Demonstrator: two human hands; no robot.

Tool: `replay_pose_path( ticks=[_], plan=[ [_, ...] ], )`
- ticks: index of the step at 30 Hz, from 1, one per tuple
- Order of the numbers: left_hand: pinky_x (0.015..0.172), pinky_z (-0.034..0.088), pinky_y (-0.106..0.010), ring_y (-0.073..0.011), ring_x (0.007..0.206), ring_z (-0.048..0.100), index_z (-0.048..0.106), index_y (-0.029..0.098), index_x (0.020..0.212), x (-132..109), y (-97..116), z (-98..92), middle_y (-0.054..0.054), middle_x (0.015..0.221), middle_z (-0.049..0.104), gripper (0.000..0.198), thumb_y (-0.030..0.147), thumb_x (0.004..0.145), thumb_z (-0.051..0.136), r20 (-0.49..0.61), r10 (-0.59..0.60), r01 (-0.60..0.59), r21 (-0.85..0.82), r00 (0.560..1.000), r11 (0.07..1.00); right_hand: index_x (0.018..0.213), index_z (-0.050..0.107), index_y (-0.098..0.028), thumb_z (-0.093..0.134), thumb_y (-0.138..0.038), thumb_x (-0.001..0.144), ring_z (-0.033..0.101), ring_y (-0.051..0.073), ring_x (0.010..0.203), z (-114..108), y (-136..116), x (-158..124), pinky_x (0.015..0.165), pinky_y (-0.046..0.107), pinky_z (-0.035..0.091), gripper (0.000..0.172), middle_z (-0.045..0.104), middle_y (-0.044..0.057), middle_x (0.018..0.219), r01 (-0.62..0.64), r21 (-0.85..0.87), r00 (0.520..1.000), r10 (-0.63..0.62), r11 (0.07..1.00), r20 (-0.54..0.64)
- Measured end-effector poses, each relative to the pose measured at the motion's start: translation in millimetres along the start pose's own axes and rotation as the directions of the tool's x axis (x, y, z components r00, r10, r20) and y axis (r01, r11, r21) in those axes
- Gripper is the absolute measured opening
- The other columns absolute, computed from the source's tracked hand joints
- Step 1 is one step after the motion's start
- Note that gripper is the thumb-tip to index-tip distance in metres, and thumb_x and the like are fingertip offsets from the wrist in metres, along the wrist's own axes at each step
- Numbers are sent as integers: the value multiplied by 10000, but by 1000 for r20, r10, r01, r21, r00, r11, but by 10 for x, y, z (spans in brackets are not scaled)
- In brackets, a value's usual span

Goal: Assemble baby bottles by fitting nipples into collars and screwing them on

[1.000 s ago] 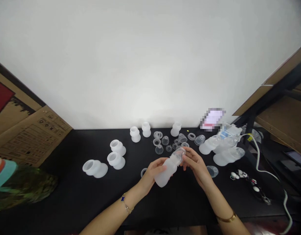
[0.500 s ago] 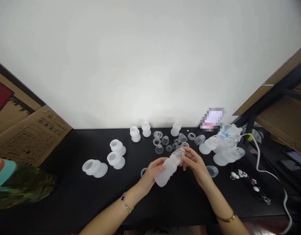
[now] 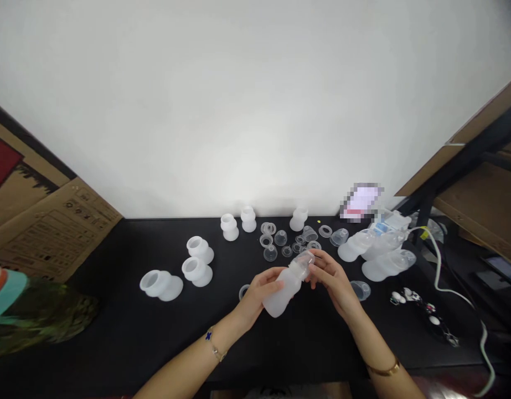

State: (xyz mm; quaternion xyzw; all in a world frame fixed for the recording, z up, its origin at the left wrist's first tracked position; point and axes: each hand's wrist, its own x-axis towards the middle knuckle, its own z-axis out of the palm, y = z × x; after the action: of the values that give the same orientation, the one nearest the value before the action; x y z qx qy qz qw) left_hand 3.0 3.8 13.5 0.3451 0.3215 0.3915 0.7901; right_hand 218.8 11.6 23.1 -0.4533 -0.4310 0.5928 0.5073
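Bottle (image 3: 285, 288) tilted above black table (image 3: 126, 332), between both hands. Left hand (image 3: 257, 296) fingers curled around lower body. Right hand (image 3: 332, 280) fingertips pinching cap end (image 3: 305, 259). 2 more bottles (image 3: 377, 255) lie to right, loose rings (image 3: 267, 228) behind.

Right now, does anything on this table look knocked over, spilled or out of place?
Nothing looks spilled or broken. Several bottles lie on their sides at the right of the table, and small rings and caps are scattered loosely behind the bottle that the left hand and right hand hold.
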Motion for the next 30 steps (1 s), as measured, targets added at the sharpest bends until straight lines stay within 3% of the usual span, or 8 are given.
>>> replay_pose_path(
  ticks=[7,16,30],
  plan=[
    [785,509,-320,-235,868,685,717,157,1149,5,-6,-1,-105,1043,739,445,339,753,805,-12,17,-16,27,1000,999,1126,653,-225,813,-391,775,631,170,651,19,-27,1,516,267,469,421,723,62,971,-7,-4,1000,7,1000,-23],
    [913,472,-351,-302,1092,641,729,186,1145,-10,14,0,-110,1153,731,464,336,720,837,-20,58,-55,99,998,994,1113,658,-238,834,-393,750,619,173,638,-10,7,7,510,272,464,432,717,45,913,15,-18,999,-15,1000,-40],
    [867,485,-339,-290,1030,666,733,186,1145,1,9,-12,-106,1107,743,467,331,715,842,-13,12,-11,46,1000,999,1130,656,-224,834,-393,749,635,178,623,11,-67,-20,516,281,461,453,731,63,928,-14,0,1000,14,1000,-26]
  ],
)
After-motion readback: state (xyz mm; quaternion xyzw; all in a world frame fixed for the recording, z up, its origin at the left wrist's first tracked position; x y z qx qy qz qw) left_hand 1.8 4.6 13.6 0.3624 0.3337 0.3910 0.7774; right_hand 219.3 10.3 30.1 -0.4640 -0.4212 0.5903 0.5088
